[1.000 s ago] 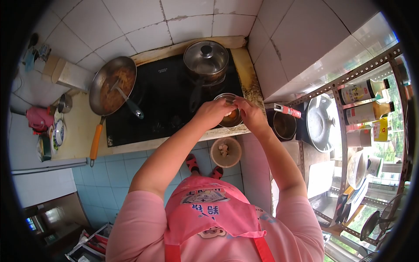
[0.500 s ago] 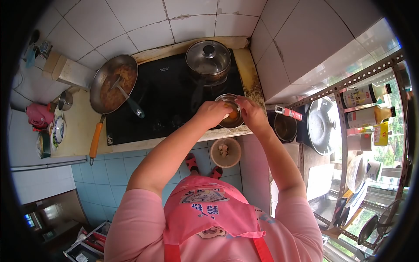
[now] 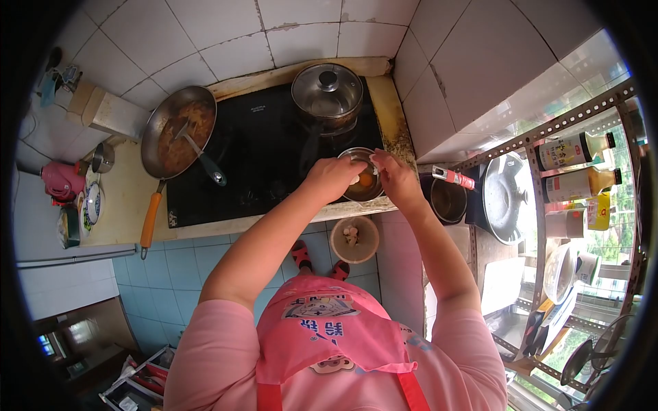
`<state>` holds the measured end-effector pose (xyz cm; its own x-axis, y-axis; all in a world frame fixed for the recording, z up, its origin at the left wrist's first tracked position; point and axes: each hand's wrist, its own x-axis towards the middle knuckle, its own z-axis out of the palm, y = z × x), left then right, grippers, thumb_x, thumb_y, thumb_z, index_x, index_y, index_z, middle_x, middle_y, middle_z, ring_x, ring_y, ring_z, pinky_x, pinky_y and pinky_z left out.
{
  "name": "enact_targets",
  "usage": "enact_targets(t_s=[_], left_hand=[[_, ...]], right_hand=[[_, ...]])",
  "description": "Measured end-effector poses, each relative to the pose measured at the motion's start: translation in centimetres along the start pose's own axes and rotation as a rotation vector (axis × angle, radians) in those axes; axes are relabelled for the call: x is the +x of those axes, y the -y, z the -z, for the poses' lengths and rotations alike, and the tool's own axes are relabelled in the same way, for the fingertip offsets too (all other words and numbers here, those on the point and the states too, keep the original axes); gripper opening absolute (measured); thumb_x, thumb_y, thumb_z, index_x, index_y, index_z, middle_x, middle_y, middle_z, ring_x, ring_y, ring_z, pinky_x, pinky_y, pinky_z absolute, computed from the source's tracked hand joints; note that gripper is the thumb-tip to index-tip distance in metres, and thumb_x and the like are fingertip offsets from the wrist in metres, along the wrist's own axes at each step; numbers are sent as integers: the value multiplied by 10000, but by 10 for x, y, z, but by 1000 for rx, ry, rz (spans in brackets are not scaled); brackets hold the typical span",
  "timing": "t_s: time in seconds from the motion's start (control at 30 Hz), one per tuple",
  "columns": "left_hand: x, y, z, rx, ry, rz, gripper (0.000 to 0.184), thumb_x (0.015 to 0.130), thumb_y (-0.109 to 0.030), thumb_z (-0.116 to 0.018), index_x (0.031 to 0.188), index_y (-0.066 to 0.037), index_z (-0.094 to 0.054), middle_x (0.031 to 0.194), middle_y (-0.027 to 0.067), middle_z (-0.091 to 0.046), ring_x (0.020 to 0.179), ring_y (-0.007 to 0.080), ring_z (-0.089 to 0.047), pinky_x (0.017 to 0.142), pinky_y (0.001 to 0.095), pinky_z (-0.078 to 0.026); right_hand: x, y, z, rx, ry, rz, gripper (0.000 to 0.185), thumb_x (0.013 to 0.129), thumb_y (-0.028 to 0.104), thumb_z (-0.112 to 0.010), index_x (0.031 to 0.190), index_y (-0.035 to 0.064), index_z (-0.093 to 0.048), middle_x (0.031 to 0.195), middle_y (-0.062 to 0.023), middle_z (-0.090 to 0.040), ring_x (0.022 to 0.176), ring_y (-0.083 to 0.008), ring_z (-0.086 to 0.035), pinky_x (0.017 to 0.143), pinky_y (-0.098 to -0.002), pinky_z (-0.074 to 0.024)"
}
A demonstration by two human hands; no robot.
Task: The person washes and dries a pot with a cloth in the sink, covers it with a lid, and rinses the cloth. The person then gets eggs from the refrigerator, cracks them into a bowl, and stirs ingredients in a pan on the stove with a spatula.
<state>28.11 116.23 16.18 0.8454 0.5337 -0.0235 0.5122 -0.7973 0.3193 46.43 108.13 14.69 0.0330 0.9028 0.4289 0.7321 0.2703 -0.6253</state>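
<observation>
A metal bowl (image 3: 363,190) with orange egg yolk in it stands at the front right corner of the black stove. Above the bowl's left side, my left hand (image 3: 332,179) curls its fingers round a pale piece of eggshell. My right hand (image 3: 396,177) is at the bowl's right rim, its fingertips pinched on another whitish piece of shell. The two hands are a little apart, and the yolk shows between them. Below the counter edge, a bin (image 3: 354,240) holds some shells.
A lidded glass pot (image 3: 327,96) stands at the back of the stove (image 3: 253,151). On the left is a frying pan (image 3: 179,137) with food and a spatula. A dark pot (image 3: 447,198) sits right of the counter, beside a rack (image 3: 538,198) with bottles.
My hands were together over the bowl and have moved slightly apart. The yolk in the bowl now shows more clearly between them. The view has shifted a little.
</observation>
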Motion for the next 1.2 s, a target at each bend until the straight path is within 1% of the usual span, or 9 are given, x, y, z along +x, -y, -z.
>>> enact_targets(t_s=[0.23, 0.3, 0.4, 0.53, 0.6, 0.7, 0.83, 1.0, 1.2], left_hand=[[-8, -2, -11, -86, -85, 55, 290, 850, -96, -547, 1139, -121, -553, 988, 147, -613, 856, 311, -654, 716, 415, -533], [-9, -3, -17, -147, -98, 184, 394, 808, -33, -559, 1189, -132, -545, 1032, 135, -596, 902, 324, -628, 766, 418, -522], [-11, -6, -18, -185, -99, 255, 379, 797, -39, -585, 1169, -98, -542, 1020, 149, -587, 898, 346, -618, 759, 430, -521], [-11, -9, -16, -237, -112, 317, 370, 780, -38, -607, 1142, -77, -539, 1020, 155, -576, 891, 359, -615, 751, 435, -520], [-13, -10, -17, -323, -181, 348, 364, 768, -50, -634, 1118, -62, -533, 1020, 167, -596, 897, 368, -616, 756, 437, -518], [-12, -4, -26, -414, -268, 390, 360, 760, -71, -665, 1095, -57, -533, 1010, 179, -622, 915, 370, -618, 764, 437, -515], [-13, -1, -34, -438, -284, 431, 352, 753, -85, -686, 1068, -49, -533, 975, 184, -645, 918, 371, -623, 763, 436, -514], [-13, 3, -43, -510, -342, 433, 337, 755, -84, -701, 1046, -46, -534, 900, 174, -660, 829, 354, -648, 721, 414, -521], [-12, 5, -49, -554, -356, 447, 325, 764, -93, -711, 1038, -44, -545, 880, 168, -666, 786, 330, -659, 695, 387, -524]], right_hand=[[1, 7, 7, -29, -4, 49, 361, 768, -111, -524, 1082, 62, -566, 1148, -154, -620, 1004, -367, -610, 814, -401, -536], [1, 5, 8, -67, 8, 50, 371, 764, -108, -528, 1088, 68, -561, 1153, -152, -618, 1004, -367, -608, 807, -405, -538], [1, 6, 9, -75, 8, 41, 437, 734, -150, -550, 1111, 70, -573, 1152, -152, -625, 1024, -347, -616, 836, -381, -538], [1, 7, 11, -65, 12, 27, 438, 736, -148, -552, 1114, 71, -577, 1153, -152, -624, 1028, -350, -613, 846, -380, -534], [1, 8, 12, -78, 2, 63, 374, 764, -108, -526, 1090, 70, -565, 1165, -141, -616, 994, -362, -613, 803, -402, -539], [1, 9, 13, -82, 2, 55, 371, 764, -110, -527, 1089, 65, -567, 1161, -143, -618, 994, -361, -614, 806, -401, -539], [2, 9, 13, -74, -6, 69, 368, 765, -109, -532, 1089, 61, -567, 1157, -142, -620, 992, -361, -615, 805, -400, -539], [2, 8, 12, -59, -4, 75, 370, 765, -107, -539, 1093, 64, -561, 1157, -141, -620, 987, -362, -617, 799, -401, -541], [2, 7, 12, -51, 0, 67, 367, 768, -103, -541, 1093, 67, -559, 1158, -139, -620, 982, -361, -618, 794, -401, -541]])
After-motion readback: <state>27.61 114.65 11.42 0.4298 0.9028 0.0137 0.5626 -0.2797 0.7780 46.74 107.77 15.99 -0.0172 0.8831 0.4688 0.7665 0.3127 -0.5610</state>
